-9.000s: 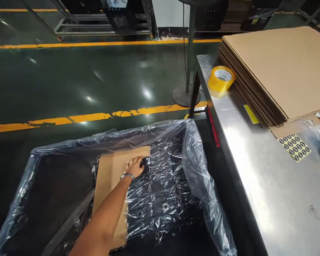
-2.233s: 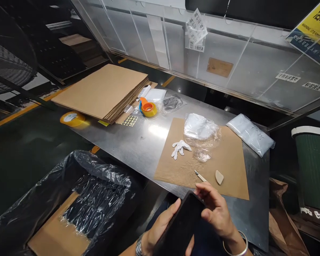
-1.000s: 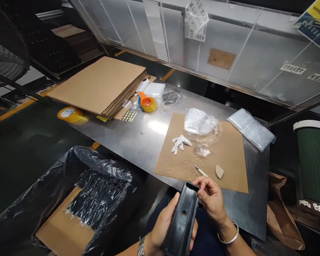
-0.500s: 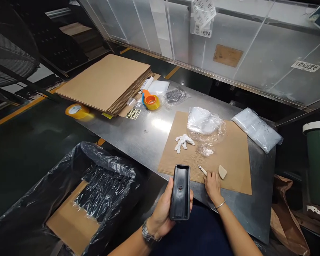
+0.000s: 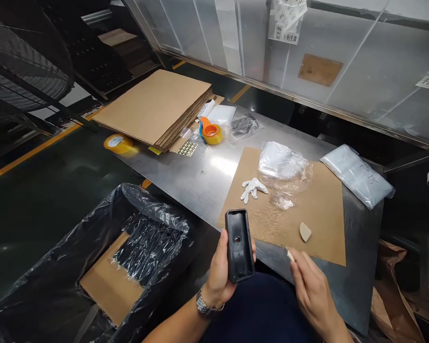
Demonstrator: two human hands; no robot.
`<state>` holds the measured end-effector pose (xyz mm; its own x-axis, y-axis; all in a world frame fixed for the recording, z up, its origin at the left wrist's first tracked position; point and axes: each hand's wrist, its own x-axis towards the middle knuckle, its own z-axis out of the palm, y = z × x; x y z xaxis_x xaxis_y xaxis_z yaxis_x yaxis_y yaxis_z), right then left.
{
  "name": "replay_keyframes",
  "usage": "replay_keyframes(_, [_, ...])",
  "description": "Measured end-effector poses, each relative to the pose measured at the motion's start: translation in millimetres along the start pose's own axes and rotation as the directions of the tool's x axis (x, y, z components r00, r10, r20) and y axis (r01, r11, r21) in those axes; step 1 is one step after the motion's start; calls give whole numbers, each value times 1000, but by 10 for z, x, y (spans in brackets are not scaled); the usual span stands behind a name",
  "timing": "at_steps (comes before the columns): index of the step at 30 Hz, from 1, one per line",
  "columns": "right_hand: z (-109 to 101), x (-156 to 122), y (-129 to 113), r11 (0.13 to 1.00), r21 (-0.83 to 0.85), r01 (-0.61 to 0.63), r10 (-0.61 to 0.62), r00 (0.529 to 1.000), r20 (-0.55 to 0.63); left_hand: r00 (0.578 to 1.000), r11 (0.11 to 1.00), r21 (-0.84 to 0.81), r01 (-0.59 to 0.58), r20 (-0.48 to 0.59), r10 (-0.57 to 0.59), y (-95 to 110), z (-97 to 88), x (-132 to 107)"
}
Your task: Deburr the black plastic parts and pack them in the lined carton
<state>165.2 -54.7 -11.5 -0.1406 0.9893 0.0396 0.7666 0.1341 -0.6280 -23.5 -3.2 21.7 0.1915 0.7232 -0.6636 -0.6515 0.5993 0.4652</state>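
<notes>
Your left hand (image 5: 219, 274), lower centre of the frame, is curled round the sides of the long black part (image 5: 240, 259), thumb along one edge and fingertips showing at the other; its hollow side, with a round hole, faces you. Your right hand (image 5: 312, 288), lower right, pinches a slim pale tool (image 5: 289, 254) between thumb and fingers, most of it hidden by your grip. You have a clear gap between the two hands. The table's near edge slants from centre left to lower right, passing behind the black part in your view. Bare metal runs through the middle of the table (image 5: 186, 178), between the sticker sheet (image 5: 187, 149) and the brown sheet (image 5: 325, 205). On that brown sheet lie a beige wedge (image 5: 305, 232), just beyond your right hand, a white glove (image 5: 253, 189) and crumpled clear bags (image 5: 284, 162). The cardboard stack (image 5: 157, 107) fills the table's upper-left end. At lower left a plastic-lined bin (image 5: 171, 221) stands beside the table; dark green floor (image 5: 57, 166) spreads beyond it, and a translucent partition (image 5: 257, 47) spans the top.
</notes>
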Motion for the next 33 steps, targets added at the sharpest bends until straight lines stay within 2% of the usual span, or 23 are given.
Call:
replay_keyframes(2, [-178, -42, -261, 990, -64, 128, -124, 991, 57, 1000, 1000, -2, -23, -6, 23, -15, -1, -2])
replay_keyframes(4, [-259, -67, -429, 962, -157, 223, -209, 973, 98, 999, 999, -4, -49, 6, 49, -31, 3, -4])
replay_keyframes(8, [-268, -101, -539, 887, -336, 316, -289, 949, 129, 994, 994, -8, -104, 40, 105, -52, 9, -8])
replay_keyframes(12, [-282, -130, -550, 838, -425, 344, -318, 939, 132, 991, 991, -25, -130, 41, 131, -62, -5, -14])
replay_keyframes(17, [-300, -130, -565, 807, -455, 377, -347, 925, 152, 984, 985, 1, -174, 41, 174, -74, -39, -25])
replay_keyframes(33, [-287, -110, -575, 808, -456, 373, -335, 928, 165, 978, 978, -12, -207, 16, 207, -96, -57, -33])
